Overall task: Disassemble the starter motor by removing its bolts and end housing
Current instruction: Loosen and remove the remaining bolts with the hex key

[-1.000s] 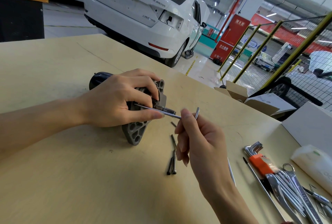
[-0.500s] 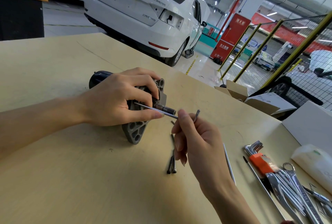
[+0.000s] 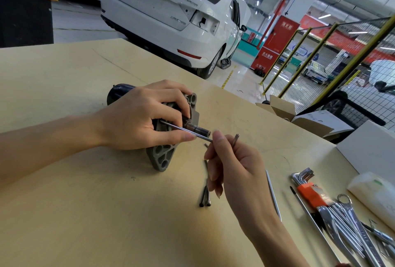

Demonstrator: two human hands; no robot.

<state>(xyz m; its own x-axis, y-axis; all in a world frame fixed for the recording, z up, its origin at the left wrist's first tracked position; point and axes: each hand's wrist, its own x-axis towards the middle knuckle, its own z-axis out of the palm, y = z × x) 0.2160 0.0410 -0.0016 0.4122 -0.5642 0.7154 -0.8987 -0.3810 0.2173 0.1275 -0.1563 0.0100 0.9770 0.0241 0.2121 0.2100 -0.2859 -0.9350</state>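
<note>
- My right grip [image 3: 233,172] pinches the bend of an L-shaped hex key [image 3: 186,130] between thumb and fingers. The short leg pokes up just past my fingertips and the long leg runs away up and to the left.
- My left grip [image 3: 141,121] is wrapped over the starter motor [image 3: 164,138], fingers curled round the top of the grey end housing [image 3: 160,155], thumb laid flat along the near side, just under the key's shaft.
- The motor lies on its side on the bench [image 3: 85,213], about the middle. Its long axis runs far-left to near-right: dark body [image 3: 119,91] at the far left, housing flange and stubby shaft tip [image 3: 201,132] pointing right, toward my right grip.
- What matters now: the key's long leg lies nearly along that same axis, and its tip goes in behind my left fingers at the housing face. I can't see it seated in a bolt head, since my fingers hide that spot.
- The right grip is just right of the shaft tip and close to it. The left is on the motor itself.
- Two loose bolts [image 3: 204,197] lie side by side on the bench near my right wrist, so I'd judge some fasteners are already out.
- To the near right are a thin rod [image 3: 273,194], a hex key set [image 3: 307,189] and wrenches [image 3: 350,224].
</note>
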